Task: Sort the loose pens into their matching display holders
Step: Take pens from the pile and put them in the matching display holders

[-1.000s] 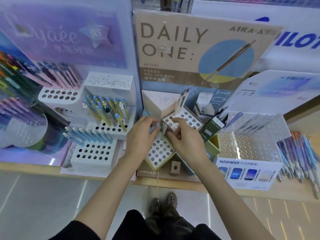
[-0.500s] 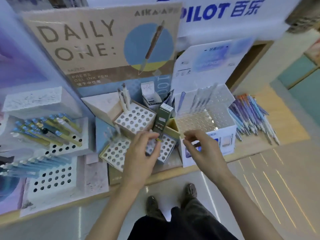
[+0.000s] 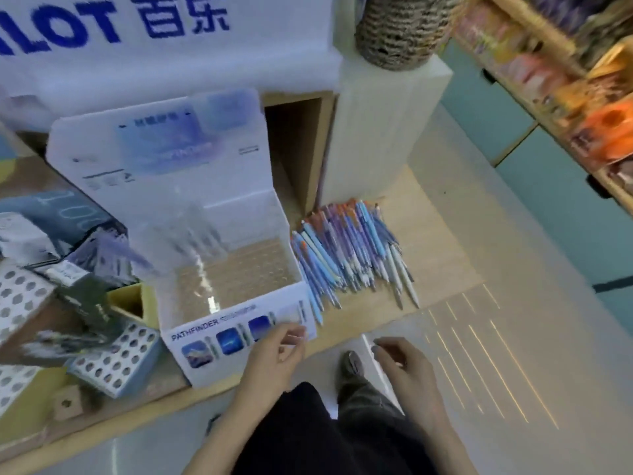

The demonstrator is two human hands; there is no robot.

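Observation:
A heap of loose pens (image 3: 352, 252) in blue, purple and orange lies on the wooden counter, right of the white PATHFINDER display holder (image 3: 239, 332). The holder's clear perforated tray (image 3: 236, 275) has a few pens standing at its back left, blurred. My left hand (image 3: 274, 358) hovers at the holder's front right corner with fingers loosely curled and holds nothing. Off the counter's edge, my right hand (image 3: 407, 371) hangs over the floor, relaxed and also without a pen. The pen heap lies beyond both hands.
Hole-grid pen holders (image 3: 116, 358) and small boxes (image 3: 82, 296) crowd the counter at the left. A white pillar (image 3: 380, 132) carrying a woven basket (image 3: 400, 29) stands behind the heap. Shelves of goods (image 3: 582, 97) run along the right. The counter edge (image 3: 376, 323) passes between my hands.
The view has swung right, from the Daily One holders to the PATHFINDER holder and pen heap. Both hands left the grid holders and moved right, now with nothing in them.

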